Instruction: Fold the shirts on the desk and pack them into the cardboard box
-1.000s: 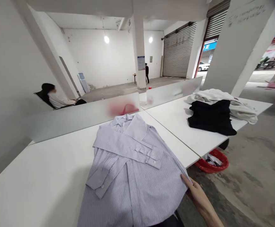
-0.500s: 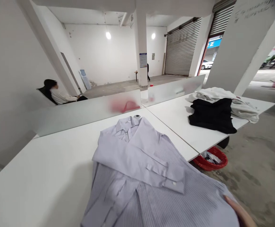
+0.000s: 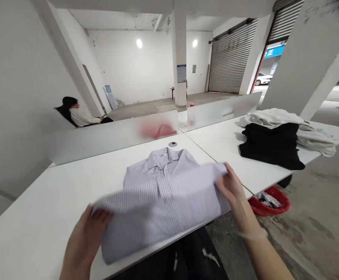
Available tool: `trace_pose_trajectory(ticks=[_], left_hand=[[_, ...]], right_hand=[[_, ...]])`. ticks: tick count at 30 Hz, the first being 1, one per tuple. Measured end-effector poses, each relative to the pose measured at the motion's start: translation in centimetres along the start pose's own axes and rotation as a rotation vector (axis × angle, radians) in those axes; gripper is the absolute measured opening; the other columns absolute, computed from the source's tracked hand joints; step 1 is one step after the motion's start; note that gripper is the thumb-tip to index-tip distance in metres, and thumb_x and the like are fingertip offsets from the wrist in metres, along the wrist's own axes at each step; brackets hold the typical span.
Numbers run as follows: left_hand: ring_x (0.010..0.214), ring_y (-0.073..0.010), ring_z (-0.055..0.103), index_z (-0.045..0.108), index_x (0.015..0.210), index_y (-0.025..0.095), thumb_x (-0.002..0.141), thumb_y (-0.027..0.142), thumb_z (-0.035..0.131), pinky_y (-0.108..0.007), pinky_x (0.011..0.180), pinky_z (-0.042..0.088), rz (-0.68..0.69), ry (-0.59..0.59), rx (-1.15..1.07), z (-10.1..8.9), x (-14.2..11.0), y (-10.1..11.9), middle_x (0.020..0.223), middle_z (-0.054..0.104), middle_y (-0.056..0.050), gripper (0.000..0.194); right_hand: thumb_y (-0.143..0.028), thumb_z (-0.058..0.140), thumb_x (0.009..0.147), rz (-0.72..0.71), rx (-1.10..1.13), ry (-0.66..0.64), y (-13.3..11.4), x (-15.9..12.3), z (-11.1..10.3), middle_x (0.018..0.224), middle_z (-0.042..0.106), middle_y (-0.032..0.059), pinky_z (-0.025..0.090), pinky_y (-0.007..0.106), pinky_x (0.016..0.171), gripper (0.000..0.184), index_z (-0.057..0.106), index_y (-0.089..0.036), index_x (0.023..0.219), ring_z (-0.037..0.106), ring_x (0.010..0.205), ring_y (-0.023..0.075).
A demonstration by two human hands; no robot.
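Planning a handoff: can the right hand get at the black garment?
Probably yes, once it releases the shirt. The right hand holds the shirt's edge, and the black garment lies just beyond on the next desk, with only desktop between them.

Striped shirt [image 3: 158, 202], centre: thin woven cloth, soft and matt
Desk top [image 3: 47, 217], lower left: smooth matt white laminate
Divider [image 3: 105, 140], upper middle: frosted translucent panel, satin
Roller shutter [image 3: 230, 58], upper right: ribbed grey metal
Basket [image 3: 270, 206], lower right: glossy red plastic
Floor [image 3: 318, 233], lower right: rough worn concrete
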State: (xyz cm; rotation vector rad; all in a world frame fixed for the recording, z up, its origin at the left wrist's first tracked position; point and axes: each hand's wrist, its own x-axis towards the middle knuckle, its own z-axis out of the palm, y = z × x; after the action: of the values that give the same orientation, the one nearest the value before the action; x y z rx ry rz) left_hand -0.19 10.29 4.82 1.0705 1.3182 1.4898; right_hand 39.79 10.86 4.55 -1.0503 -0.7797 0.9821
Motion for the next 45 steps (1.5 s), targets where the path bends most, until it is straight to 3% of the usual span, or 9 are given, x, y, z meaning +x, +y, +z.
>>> trace_pose_trajectory(ticks=[5,11,15,21,30,34,38,42,45], left_hand=[[0.133,-0.0249,0.039,0.035,0.141,0.024,0.088,0.056,0.041,-0.045,0.112,0.028,0.158,-0.009,0.298,5.6,3.3,1.5,0.149,0.035,-0.01,0.062],[0.135,-0.0316,0.034,0.042,0.137,0.016,0.09,0.049,0.037,-0.057,0.111,0.022,0.451,-0.384,1.094,8.4,-0.6,-7.5,0.142,0.045,-0.013,0.057],[0.133,-0.0338,0.037,0.053,0.13,0.013,0.09,0.046,0.039,-0.056,0.11,0.025,0.613,-0.359,1.34,7.7,0.1,-10.5,0.139,0.048,-0.016,0.054],[0.131,-0.04,0.036,0.045,0.136,0.008,0.087,0.052,0.041,-0.059,0.107,0.025,0.452,-0.144,1.546,4.8,1.8,-9.7,0.143,0.041,-0.02,0.066],[0.13,-0.0346,0.041,0.048,0.135,0.014,0.088,0.053,0.038,-0.053,0.106,0.031,0.542,-0.09,1.546,2.8,-6.6,-11.4,0.141,0.045,-0.014,0.062],[0.132,-0.0326,0.038,0.046,0.136,0.016,0.091,0.05,0.034,-0.053,0.108,0.029,0.396,-0.197,1.576,2.7,-6.3,-10.0,0.142,0.044,-0.011,0.058],[0.136,-0.0309,0.032,0.039,0.141,0.015,0.093,0.046,0.03,-0.051,0.11,0.026,0.275,-0.36,1.613,2.7,-3.0,-7.9,0.146,0.038,-0.011,0.058],[0.136,-0.0329,0.031,0.035,0.143,0.012,0.093,0.044,0.03,-0.051,0.109,0.026,0.218,-0.455,1.665,3.2,-0.1,-6.9,0.148,0.035,-0.014,0.059],[0.134,-0.0365,0.033,0.035,0.142,0.009,0.094,0.044,0.029,-0.053,0.107,0.027,0.286,-0.463,1.735,4.4,1.2,-6.8,0.146,0.036,-0.018,0.06]], right_hand=[[-0.058,0.042,0.087,-0.171,-0.387,-0.341,1.4,3.7,5.7,0.128,0.057,0.007,0.036,0.043,0.104,0.052,0.055,-0.025,0.125,0.047,0.125,0.0224],[-0.055,0.037,0.093,-0.317,-1.188,-0.626,8.8,0.8,6.6,0.15,0.031,0.0122,0.012,0.06,0.11,0.056,0.044,-0.024,0.139,0.019,0.14,0.0335],[-0.052,0.03,0.096,-0.436,-1.433,-0.585,11.7,0.6,6.6,0.151,0.025,0.0147,0.01,0.06,0.111,0.059,0.039,-0.018,0.143,0.013,0.141,0.0354],[-0.05,0.033,0.096,-0.452,-1.457,-0.55,11.4,0.2,6.8,0.15,0.027,0.015,0.015,0.061,0.109,0.057,0.04,-0.018,0.142,0.017,0.14,0.0371],[-0.053,0.036,0.094,-0.401,-1.382,-0.612,10.2,-4.7,3.3,0.151,0.027,0.0095,0.017,0.059,0.111,0.057,0.039,-0.023,0.142,0.015,0.14,0.0344],[-0.044,0.035,0.095,-0.409,-1.091,-0.479,8.3,-7.3,1.0,0.142,0.045,0.0087,0.034,0.049,0.108,0.046,0.051,-0.023,0.133,0.034,0.135,0.0283],[-0.049,0.044,0.09,-0.23,-0.818,-0.051,6.8,-9.9,-3.7,0.102,0.069,0.0096,0.052,0.032,0.081,0.039,0.065,-0.02,0.103,0.065,0.093,0.0229],[-0.066,0.054,0.074,-0.031,-0.695,0.306,8.2,-11.2,-8.9,0.062,0.061,0.0031,0.047,0.025,0.055,0.049,0.062,-0.018,0.081,0.057,0.058,0.0171],[-0.073,0.058,0.065,0.111,-0.476,0.355,9.4,-10.8,-10.1,0.063,0.06,0.0025,0.045,0.025,0.051,0.058,0.061,-0.017,0.078,0.055,0.056,0.0163]])
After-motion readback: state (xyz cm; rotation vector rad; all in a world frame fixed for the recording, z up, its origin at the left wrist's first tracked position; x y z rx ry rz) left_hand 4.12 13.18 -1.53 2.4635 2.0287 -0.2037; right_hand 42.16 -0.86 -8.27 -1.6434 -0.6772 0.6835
